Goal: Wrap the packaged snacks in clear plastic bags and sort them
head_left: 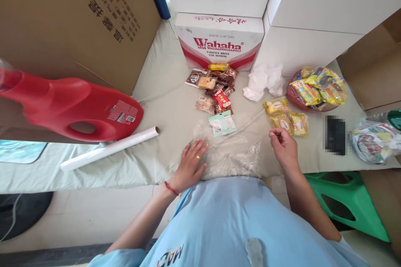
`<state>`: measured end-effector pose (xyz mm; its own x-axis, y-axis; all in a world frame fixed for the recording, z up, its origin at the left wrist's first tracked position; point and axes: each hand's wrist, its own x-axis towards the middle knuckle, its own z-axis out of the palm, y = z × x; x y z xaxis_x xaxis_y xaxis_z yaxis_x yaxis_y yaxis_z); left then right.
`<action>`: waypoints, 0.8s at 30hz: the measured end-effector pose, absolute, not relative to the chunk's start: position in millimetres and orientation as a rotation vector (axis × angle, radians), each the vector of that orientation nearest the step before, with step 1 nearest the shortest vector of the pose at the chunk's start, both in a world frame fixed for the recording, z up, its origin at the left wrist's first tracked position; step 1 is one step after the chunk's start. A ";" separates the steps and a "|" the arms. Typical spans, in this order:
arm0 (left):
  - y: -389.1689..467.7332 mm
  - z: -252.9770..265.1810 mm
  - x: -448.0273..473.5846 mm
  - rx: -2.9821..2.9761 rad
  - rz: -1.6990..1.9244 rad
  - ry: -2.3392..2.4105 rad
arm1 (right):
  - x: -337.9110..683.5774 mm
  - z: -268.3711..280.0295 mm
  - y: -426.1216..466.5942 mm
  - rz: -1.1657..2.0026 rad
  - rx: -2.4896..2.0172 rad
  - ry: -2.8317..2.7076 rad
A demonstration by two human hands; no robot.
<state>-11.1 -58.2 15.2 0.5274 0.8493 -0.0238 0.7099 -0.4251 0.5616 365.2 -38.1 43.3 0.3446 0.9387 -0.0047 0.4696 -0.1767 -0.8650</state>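
Note:
My left hand [192,160] lies flat with its fingers spread, at the left edge of a clear plastic bag [233,158] that is spread crinkled along the front of the table. My right hand [284,148] is closed in a pinch to the right of the bag; whether anything is in its fingertips I cannot make out. Just beyond it lie several yellow snack packets [299,124]. Ahead of the bag is a pale green packet [223,123]. Behind that sits a heap of wrapped snacks, with a red packet [222,99] and a bun-like snack [206,82] among them.
A red bowl [293,99] of yellow packets and crumpled white tissue [263,81] stand at the back right. A Wahaha box [219,41] is behind the snacks. Leftward are a red detergent bottle [78,106], a white roll [109,149] and a large carton [103,50].

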 end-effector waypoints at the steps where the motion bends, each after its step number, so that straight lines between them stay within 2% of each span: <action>1: -52.7 20.0 -9.4 2.221 0.448 1.296 | 360.1 51.2 -37.6 0.691 -1.763 -1.333; 5: -24.9 40.0 15.6 2.174 0.692 1.412 | 326.4 68.6 -37.1 0.697 -1.512 -1.845; 8: -15.2 40.5 40.2 2.247 0.563 1.413 | 307.5 58.1 -42.5 0.751 -1.284 -2.207; 11: -19.3 24.6 49.8 2.316 0.332 1.464 | 312.7 38.0 -54.9 0.785 -1.249 -2.400; 15: -31.0 3.0 42.7 2.381 0.216 1.564 | 351.2 24.4 -71.6 0.880 -1.355 -2.314; 19: -35.5 -1.6 41.4 2.404 0.217 1.555 | 386.4 42.3 -48.5 1.020 -1.436 -2.107; 24: -35.1 -0.3 44.9 2.405 0.229 1.546 | 364.7 71.1 57.4 0.750 -1.661 -2.084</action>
<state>44.9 -35.1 -0.3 0.4170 0.9088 -0.0144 0.8657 -0.3922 0.3110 364.7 57.4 71.1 -0.2361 0.9709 -0.0396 0.7732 0.1630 -0.6129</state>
